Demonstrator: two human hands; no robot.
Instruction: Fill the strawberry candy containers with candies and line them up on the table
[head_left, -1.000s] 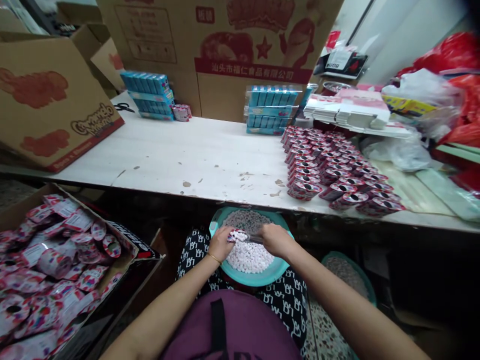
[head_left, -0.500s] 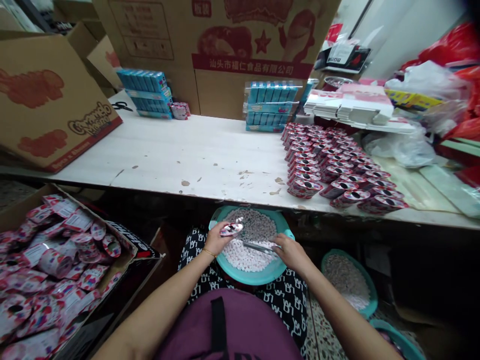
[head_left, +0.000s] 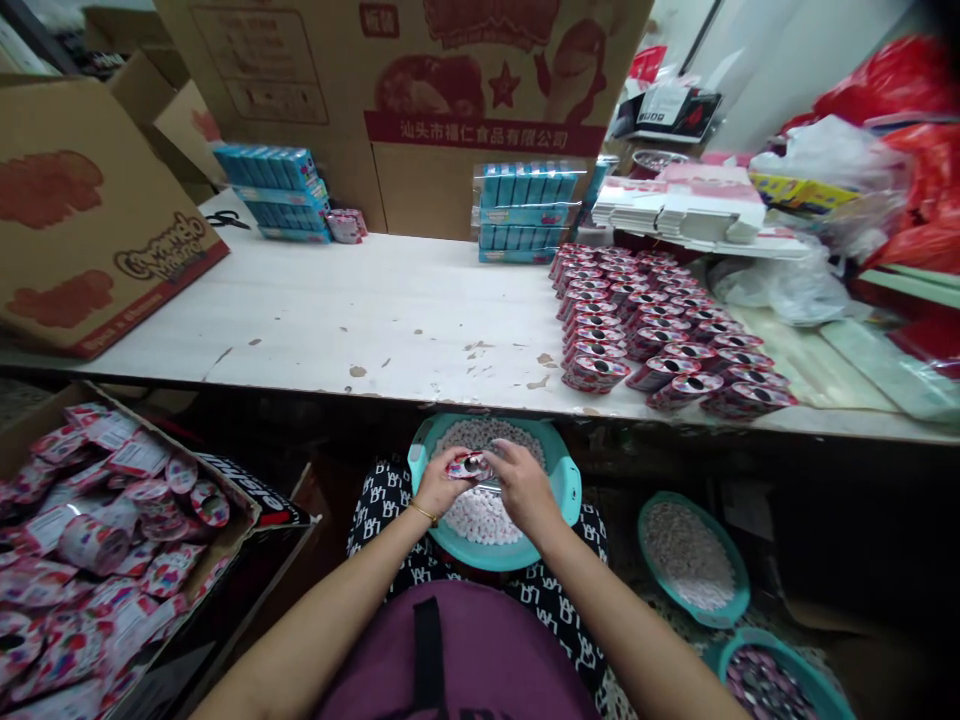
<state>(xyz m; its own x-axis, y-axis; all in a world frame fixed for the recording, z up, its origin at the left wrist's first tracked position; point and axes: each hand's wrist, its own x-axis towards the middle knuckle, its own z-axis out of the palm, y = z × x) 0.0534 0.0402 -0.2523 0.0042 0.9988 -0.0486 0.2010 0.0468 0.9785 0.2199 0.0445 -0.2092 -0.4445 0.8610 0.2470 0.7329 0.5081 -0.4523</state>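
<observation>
A teal basin (head_left: 570, 487) of small white candies rests on my lap below the table edge. My left hand (head_left: 437, 487) is closed round a small pink-and-red candy cup (head_left: 466, 466) held over the basin. My right hand (head_left: 521, 484) has its fingers pinched on the same cup from the right. A metal scoop handle is partly hidden under my right hand. Rows of like cups (head_left: 652, 330) with open tops stand on the white table (head_left: 360, 310) at the right.
A cardboard box (head_left: 97, 540) of empty cups sits on the floor at my left. Two more teal basins (head_left: 694, 560) lie on the floor at right. Large cartons (head_left: 90, 210), blue packet stacks (head_left: 525, 215), flat white boxes and plastic bags ring the table.
My right hand left the scoop in the candies and came up to the cup held by my left hand. The camera swung a little to the right and down.
</observation>
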